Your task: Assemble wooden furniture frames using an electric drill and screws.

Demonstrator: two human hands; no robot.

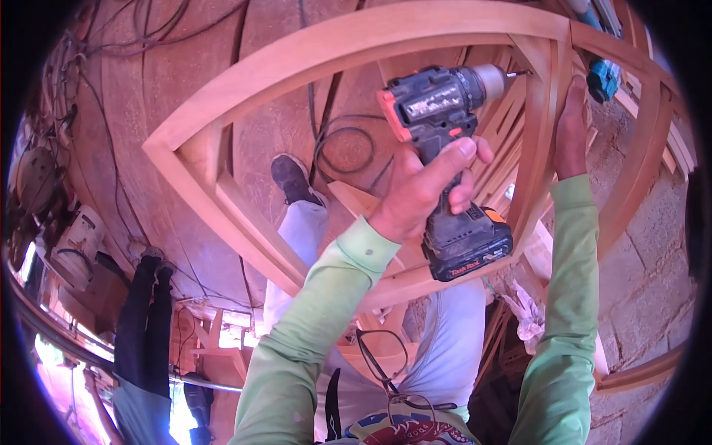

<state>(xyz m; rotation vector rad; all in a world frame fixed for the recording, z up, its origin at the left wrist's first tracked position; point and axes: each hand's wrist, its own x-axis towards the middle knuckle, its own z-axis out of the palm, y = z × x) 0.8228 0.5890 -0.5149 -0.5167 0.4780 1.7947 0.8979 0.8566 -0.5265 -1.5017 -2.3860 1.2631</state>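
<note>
My left hand [437,185] is wrapped round the grip of a black cordless drill [437,96] with red trim and a battery at its base. Its bit [517,73] points right, toward a short corner brace in a large wooden frame [356,33]; whether the tip touches wood I cannot tell. That frame has curved members meeting in a point at the left, and it leans across my legs. On the right, my right hand [571,130] lies along the outer side of an upright member [547,119], fingers stretched out. Its thumb is hidden.
Cables [348,148] coil over the dusty floor beyond the frame. At the upper right lies a teal power tool [602,80] near a block wall [645,267]. Another person in dark trousers [141,326] stands at the lower left. Eyeglasses [386,363] hang at my chest.
</note>
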